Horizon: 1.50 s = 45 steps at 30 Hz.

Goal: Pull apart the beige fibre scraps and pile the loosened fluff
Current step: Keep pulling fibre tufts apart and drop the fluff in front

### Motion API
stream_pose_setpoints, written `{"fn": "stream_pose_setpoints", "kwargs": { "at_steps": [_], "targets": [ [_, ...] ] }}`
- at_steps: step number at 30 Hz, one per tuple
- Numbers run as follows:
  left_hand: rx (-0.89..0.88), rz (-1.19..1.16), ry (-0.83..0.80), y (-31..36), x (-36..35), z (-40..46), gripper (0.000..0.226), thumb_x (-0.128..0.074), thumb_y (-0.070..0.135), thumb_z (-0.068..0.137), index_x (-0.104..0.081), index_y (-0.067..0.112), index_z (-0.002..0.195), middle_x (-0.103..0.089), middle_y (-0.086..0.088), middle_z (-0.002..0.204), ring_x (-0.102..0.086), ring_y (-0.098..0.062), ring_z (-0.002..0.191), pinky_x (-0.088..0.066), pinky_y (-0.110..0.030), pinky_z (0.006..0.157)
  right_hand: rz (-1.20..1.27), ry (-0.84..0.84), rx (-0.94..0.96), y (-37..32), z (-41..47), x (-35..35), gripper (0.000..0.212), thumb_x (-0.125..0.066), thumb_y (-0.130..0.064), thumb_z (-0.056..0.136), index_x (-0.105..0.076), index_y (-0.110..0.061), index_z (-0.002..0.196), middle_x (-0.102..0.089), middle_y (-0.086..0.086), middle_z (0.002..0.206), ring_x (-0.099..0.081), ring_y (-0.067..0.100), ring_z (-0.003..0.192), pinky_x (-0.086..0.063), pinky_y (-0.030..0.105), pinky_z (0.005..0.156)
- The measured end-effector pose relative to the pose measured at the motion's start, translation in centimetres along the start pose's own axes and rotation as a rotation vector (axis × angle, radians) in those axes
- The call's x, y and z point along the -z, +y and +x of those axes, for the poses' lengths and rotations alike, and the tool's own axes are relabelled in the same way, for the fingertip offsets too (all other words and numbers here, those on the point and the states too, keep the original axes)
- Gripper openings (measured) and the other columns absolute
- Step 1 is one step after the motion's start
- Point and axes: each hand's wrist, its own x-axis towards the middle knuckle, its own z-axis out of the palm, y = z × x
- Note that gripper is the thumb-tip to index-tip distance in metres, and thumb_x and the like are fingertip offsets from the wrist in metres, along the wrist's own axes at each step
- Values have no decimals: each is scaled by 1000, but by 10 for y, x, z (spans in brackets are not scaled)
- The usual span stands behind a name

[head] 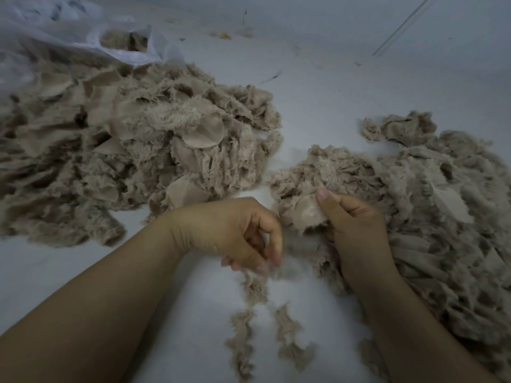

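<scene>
A big heap of beige fibre scraps [132, 150] covers the left of the white surface, mixing furry pieces with smooth backing patches. A second heap [442, 205] spreads along the right side. My right hand [356, 230] grips a beige scrap [308, 211] at that heap's near left edge, thumb pressed on its smooth backing. My left hand [235, 230] sits just left of it, fingers curled, pinching a blurred tuft of fluff [279, 265] that stretches toward the scrap. Two thin furry strips [249, 313] trail down below my hands.
A translucent white plastic bag [69, 31] lies at the back left with more beige scraps [124, 40] in its mouth. Small bits of debris [225, 35] dot the far surface. A thin pale line [401, 26] runs diagonally at the back right.
</scene>
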Motion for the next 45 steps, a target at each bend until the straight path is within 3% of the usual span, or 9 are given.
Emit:
{"fn": "stream_pose_setpoints", "kwargs": {
  "at_steps": [5, 13, 17, 20, 23, 27, 34, 40, 45],
  "targets": [
    [-201, -159, 709, 3, -10, 17, 25, -77, 32, 70, -64, 12, 78, -51, 2, 54, -44, -7, 42, -35, -17, 39, -3, -41, -16, -4, -2, -2, 40, -68, -44, 82, -76, -6, 74, -69, 22, 66, -65, 22, 58, -56, 27, 56],
    [-108, -60, 688, 2, -26, 28, 27, -65, 13, 92, -64, 2, 68, -54, -1, 46, -40, -9, 37, -33, -15, 40, -92, -159, 32, -6, -5, -2, 53, -70, -42, 86, -62, 9, 70, -55, 22, 56, -45, 19, 53, -40, 33, 47],
    [-315, -445, 1092, 3, -15, 24, 26, -50, 7, 98, -62, 11, 76, -54, -4, 50, -40, -16, 34, -31, -19, 37, -115, -62, 32, -2, -2, 0, 38, -62, -24, 96, -64, 3, 69, -44, -13, 47, -34, 0, 45, -32, 16, 46],
    [-461, -473, 1306, 3, -5, 17, 21, -46, 12, 101, -56, 14, 83, -61, -7, 60, -49, -21, 39, -34, -23, 39, -155, -59, 48, -3, -2, -2, 31, -58, -23, 100, -73, -5, 80, -66, 18, 64, -60, 20, 55, -53, 29, 57],
    [-235, -378, 1060, 5, -12, 22, 26, -62, 33, 93, -59, 10, 82, -61, -10, 57, -45, -20, 32, -27, -17, 34, -213, -104, 111, -3, -4, -4, 27, -58, -23, 100, -74, -4, 89, -68, 28, 86, -63, 48, 84, -55, 56, 75],
    [72, -161, 617, 5, -21, 23, 49, -66, 40, 91, -61, -5, 72, -53, -14, 46, -39, -16, 27, -26, -14, 34, -181, -120, 113, -6, -5, -5, 22, -59, -29, 94, -76, -19, 84, -74, 2, 77, -66, 14, 70, -54, 30, 65],
    [-564, -515, 1265, 11, -7, 20, 21, -58, 6, 96, -61, 26, 98, -66, -11, 84, -58, -23, 52, -46, -28, 43, -161, -11, 90, -7, -4, -7, 31, -59, -26, 98, -73, -30, 72, -58, 33, 73, -52, 44, 68, -50, 40, 61],
    [-137, 640, 788, -6, -26, 33, 25, -77, 18, 78, -67, 16, 100, -54, 2, 96, -54, -7, 74, -49, -30, 67, -144, -4, 58, -7, -4, -6, 29, -59, -22, 99, -76, -35, 80, -71, 11, 79, -63, 19, 73, -53, 28, 69],
    [-251, 767, 748, -5, -24, 33, 3, -65, 2, 86, -65, 0, 84, -54, -10, 93, -55, -26, 79, -48, -44, 68, -189, -173, 40, -5, -3, -7, 29, -56, -9, 99, -74, -32, 100, -75, -19, 93, -68, -4, 89, -50, 10, 74]
  ]
}}
